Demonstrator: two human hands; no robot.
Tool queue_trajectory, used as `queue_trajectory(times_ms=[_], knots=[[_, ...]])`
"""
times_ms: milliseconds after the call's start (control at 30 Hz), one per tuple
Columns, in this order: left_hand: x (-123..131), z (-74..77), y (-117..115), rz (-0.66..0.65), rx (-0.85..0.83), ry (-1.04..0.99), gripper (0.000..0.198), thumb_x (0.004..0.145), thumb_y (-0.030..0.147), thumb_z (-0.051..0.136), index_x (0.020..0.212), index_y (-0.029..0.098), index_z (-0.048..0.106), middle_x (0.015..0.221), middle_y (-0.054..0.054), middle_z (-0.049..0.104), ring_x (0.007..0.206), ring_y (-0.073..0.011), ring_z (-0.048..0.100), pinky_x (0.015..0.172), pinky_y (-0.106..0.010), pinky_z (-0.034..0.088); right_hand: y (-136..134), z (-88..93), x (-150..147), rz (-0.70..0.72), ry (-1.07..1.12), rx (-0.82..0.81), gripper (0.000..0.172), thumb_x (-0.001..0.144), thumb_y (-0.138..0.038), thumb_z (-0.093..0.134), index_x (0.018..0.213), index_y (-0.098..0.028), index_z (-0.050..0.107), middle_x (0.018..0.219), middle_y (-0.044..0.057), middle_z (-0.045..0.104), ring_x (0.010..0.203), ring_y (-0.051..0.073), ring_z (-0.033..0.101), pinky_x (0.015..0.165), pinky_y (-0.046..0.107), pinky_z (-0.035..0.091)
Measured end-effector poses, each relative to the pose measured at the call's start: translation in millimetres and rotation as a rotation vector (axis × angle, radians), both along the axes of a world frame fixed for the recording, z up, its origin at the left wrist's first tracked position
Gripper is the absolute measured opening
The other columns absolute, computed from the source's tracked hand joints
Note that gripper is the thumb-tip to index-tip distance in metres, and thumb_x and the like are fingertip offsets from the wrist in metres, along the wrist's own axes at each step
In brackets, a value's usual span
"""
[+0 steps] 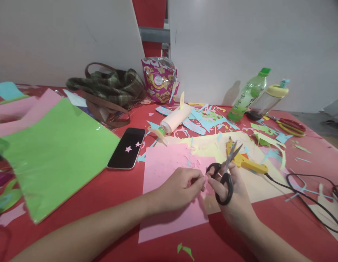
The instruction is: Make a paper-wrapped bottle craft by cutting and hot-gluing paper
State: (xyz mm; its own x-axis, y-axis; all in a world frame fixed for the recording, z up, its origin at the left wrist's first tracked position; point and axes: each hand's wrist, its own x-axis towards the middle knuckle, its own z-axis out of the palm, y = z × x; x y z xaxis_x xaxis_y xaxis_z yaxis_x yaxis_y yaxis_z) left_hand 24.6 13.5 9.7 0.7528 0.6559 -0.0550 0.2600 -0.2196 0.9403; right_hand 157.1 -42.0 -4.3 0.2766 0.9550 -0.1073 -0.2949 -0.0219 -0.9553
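My right hand [234,198] grips black-handled scissors [226,171], blades slightly apart and pointing away from me. My left hand [180,189] is closed in a pinch on a small pink paper scrap [204,189] right beside the scissor handles. Both hands hover over a pink paper sheet [166,189] with a ragged cut edge, lying on the red table [103,196]. Under its far side lies a pale yellow sheet [212,145].
A black phone [127,147] with star cut-outs lies left of the pink sheet, beside a green sheet [57,153]. Behind: a glue bottle [174,119], yellow utility knife [246,162], snack bag [159,79], plaid bag [109,87], green bottle [249,94], black cable [310,193], scattered scraps.
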Motion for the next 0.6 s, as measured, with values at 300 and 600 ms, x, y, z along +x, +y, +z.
queue_trajectory(times_ms=[300, 600], knots=[[1.0, 2.3, 0.1, -0.007, 0.092, 0.058, 0.027, 0.082, 0.022, 0.032, 0.059, 0.015, 0.046, 0.055, 0.002, 0.051, 0.051, -0.0083, 0.046, 0.051, -0.020, 0.034, -0.7, 1.6, 0.5, -0.008, -0.013, -0.003, 0.026, 0.067, -0.015, 0.061, 0.077, -0.024, 0.039, 0.078, -0.004, 0.053, 0.066, 0.009, 0.049, 0.059, 0.022, 0.040], [0.3, -0.8, 1.1, -0.007, 0.179, 0.078, 0.031, 0.084, 0.027, 0.032, 0.056, 0.015, 0.041, 0.053, 0.003, 0.044, 0.050, -0.0070, 0.040, 0.050, -0.019, 0.031, -0.3, 0.0, 0.2, 0.032, 0.009, -0.005, 0.031, 0.063, -0.019, 0.067, 0.075, -0.023, 0.039, 0.078, -0.003, 0.052, 0.066, 0.009, 0.050, 0.057, 0.021, 0.039]])
